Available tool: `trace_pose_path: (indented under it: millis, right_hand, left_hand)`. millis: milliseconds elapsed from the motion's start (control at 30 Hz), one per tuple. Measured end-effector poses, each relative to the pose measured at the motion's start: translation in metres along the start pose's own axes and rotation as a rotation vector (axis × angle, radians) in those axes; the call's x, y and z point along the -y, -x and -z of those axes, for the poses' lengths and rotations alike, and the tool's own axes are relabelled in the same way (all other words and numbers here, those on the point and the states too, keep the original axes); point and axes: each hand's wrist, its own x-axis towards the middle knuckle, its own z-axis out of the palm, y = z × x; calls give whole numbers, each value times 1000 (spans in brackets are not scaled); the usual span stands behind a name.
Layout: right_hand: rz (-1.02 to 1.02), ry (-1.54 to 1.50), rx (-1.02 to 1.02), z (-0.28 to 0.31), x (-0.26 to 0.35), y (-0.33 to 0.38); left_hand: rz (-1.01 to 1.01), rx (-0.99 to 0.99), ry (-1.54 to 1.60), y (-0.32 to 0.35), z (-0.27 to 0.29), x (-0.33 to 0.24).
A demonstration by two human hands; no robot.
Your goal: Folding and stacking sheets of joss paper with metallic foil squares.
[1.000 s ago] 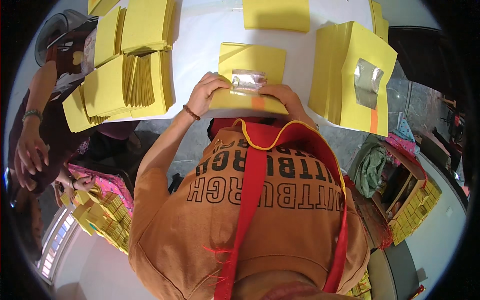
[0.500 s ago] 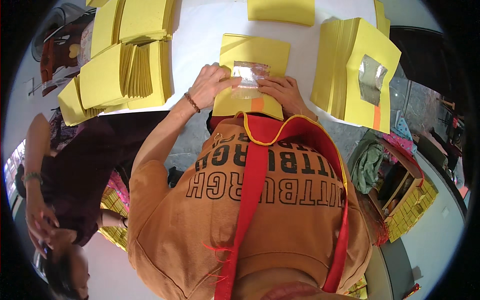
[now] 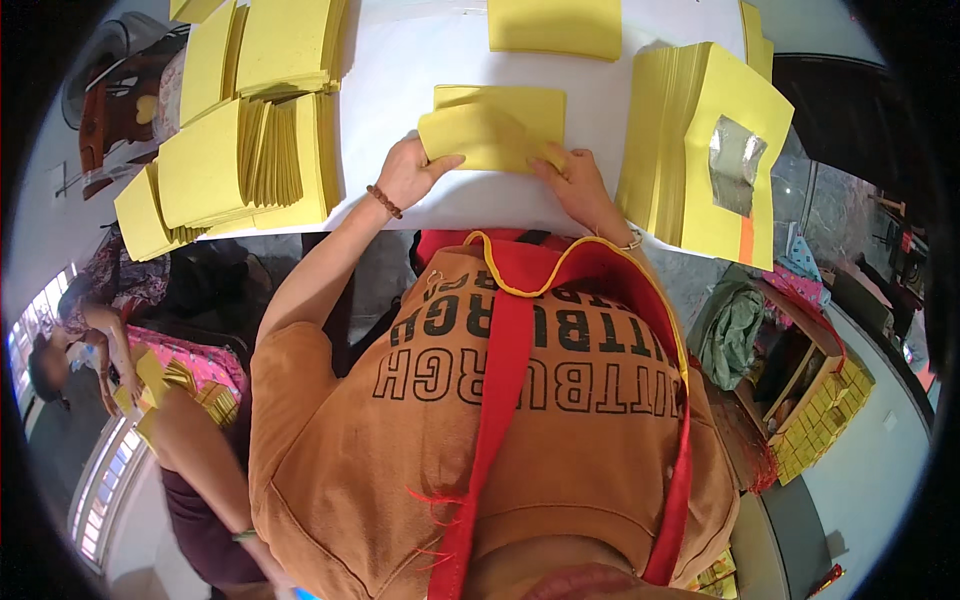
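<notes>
Directly in front of me, a yellow paper sheet is bent over at its near edge, its plain side showing. My left hand grips its left lower corner between thumb and fingers. On the other side, my right hand pinches the right lower edge. More yellow paper shows just beyond the bent sheet. Any foil on the sheet is hidden. To the right stands a thick stack of yellow sheets; its top sheet carries a silver foil square and an orange strip.
Several yellow paper bundles crowd the left of the white table. A yellow stack lies at the far side. At left, a person's arm is close by; another person handles yellow paper. A wooden box is at right.
The foil-faced sheet in front of me has been folded over away from me, hiding its foil and orange strip. My hands have shifted to its lower corners. The person at left has moved.
</notes>
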Motion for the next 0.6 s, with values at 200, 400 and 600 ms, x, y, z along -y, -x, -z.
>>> trace_pose_path:
  millis: [200, 400, 600]
  right_hand:
    - [-218, -265, -114, -9, 2, -9]
    - [-293, -255, -163, -8, 16, -10]
    - [-323, -451, -265, -11, 17, -9]
  left_hand:
    - [228, -141, 47, -2, -7, -22]
    - [300, -183, -76, -6, -9, -15]
    - [308, -285, -84, -11, -14, -11]
